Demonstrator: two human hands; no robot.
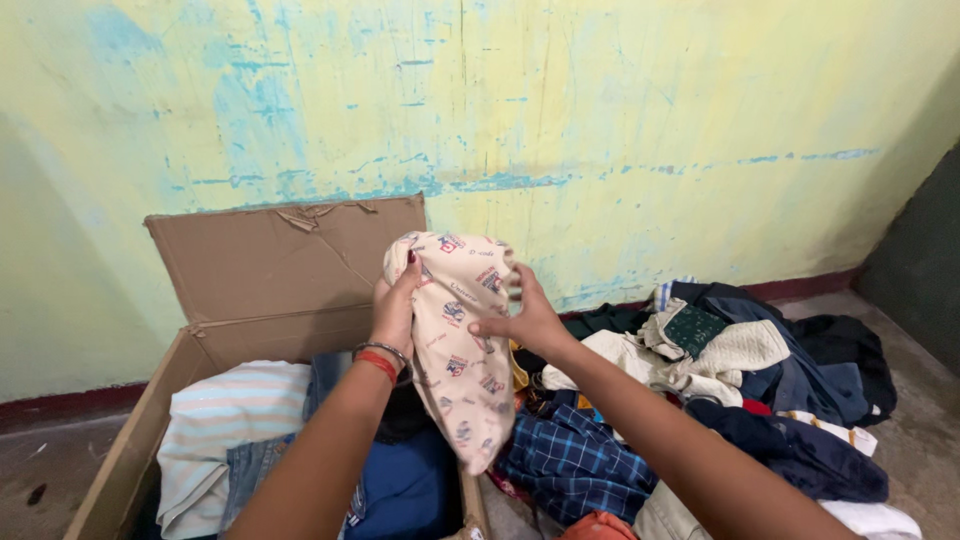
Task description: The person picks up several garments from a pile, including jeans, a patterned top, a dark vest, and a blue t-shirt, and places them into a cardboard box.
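Both hands hold a cream printed garment point(462, 340) up above the right edge of an open cardboard box point(262, 262). The left hand point(397, 308) grips its upper left edge, fingers closed on the cloth; the right hand point(522, 318) pinches the upper right edge between thumb and fingers, which look slightly blurred. The step in hand looks like shaking out or folding this piece. The box already holds a striped pale top point(225, 425), jeans and a blue garment point(405, 490). A loose clothes pile point(720, 400) lies to the right on the floor. Folding it neatly would call for bringing the two edges together.
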